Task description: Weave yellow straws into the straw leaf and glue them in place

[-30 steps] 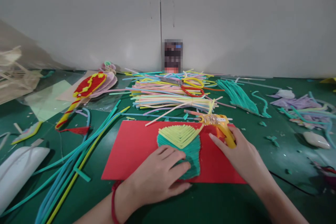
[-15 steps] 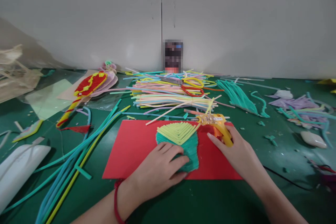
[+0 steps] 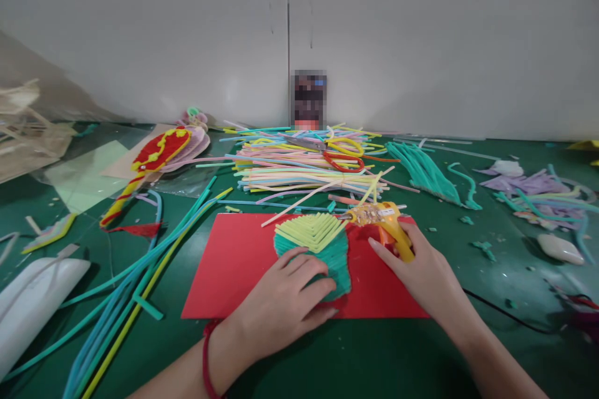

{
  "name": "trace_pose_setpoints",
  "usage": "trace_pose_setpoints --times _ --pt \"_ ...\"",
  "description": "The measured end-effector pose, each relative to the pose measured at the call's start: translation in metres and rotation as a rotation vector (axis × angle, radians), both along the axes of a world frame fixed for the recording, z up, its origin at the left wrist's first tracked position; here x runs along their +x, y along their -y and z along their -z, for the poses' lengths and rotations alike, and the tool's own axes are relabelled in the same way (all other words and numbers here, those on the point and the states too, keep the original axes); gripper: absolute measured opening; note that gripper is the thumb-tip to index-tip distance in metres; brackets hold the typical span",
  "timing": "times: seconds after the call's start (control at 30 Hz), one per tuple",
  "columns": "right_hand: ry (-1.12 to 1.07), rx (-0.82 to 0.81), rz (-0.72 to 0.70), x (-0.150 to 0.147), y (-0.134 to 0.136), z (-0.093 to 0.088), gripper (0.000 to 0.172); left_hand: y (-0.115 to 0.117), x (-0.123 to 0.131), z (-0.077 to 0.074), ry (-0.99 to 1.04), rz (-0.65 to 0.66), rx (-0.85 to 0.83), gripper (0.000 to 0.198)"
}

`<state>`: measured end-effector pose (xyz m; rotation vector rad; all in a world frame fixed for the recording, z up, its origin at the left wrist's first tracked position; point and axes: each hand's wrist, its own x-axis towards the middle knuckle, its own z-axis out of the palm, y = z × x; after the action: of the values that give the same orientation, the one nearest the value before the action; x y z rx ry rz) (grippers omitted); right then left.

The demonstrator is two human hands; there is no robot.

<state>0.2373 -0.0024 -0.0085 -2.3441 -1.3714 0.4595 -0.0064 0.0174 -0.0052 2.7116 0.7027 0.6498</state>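
Observation:
Under the fingers of my left hand [image 3: 297, 290] lies a flat leaf-like piece made of pipe cleaners [image 3: 339, 262]. Its upper part has pale yellow strips laid in nested V shapes; the rest is teal, and my fingers cover its lower left. The fingers are bent and close together, holding the piece down on a red sheet [image 3: 224, 262]. My right hand [image 3: 423, 265] is wrapped around a yellow glue gun [image 3: 374, 215], whose nozzle points left at the upper right edge of the yellow strips. A black cord [image 3: 508, 308] runs off rightward.
Behind the sheet lies a heap of pastel pipe cleaners [image 3: 299, 177] with scissors [image 3: 344, 153] on top. Teal and blue stems [image 3: 126, 280] spread at left, near a red-and-yellow fan-like craft [image 3: 161, 149]. Teal strands [image 3: 421, 171] and purple scraps [image 3: 528, 187] lie at right.
The pipe-cleaner piece has shifted slightly left and up and turned a little under my left hand. The glue gun has moved slightly left, its nozzle staying at the piece's edge.

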Motion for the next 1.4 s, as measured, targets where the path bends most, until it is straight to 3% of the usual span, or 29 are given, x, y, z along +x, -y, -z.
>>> trace_pose_setpoints --times 0.23,0.47,0.63,0.87,1.2,1.4 --pt "0.047 -0.006 -0.040 -0.001 0.001 0.001 0.073 -0.011 -0.008 0.001 0.073 -0.295 0.174 0.024" --pt "0.048 0.004 -0.058 0.001 0.002 0.005 0.073 -0.016 -0.008 0.005 0.020 -0.313 0.216 0.030" --pt "0.029 0.006 -0.056 0.001 0.000 0.005 0.073 -0.017 -0.008 0.010 0.055 -0.356 0.179 0.024" --pt "-0.039 -0.028 0.024 -0.002 -0.004 -0.002 0.080 -0.025 -0.013 0.010 0.167 -0.663 -0.104 0.011" --pt "-0.019 0.104 0.051 -0.001 -0.012 0.008 0.079 -0.040 -0.026 0.008 0.128 -0.684 -0.270 0.022" --pt "-0.004 0.104 0.037 0.003 -0.011 0.011 0.081 -0.048 -0.032 0.009 0.071 -0.645 -0.256 0.030"
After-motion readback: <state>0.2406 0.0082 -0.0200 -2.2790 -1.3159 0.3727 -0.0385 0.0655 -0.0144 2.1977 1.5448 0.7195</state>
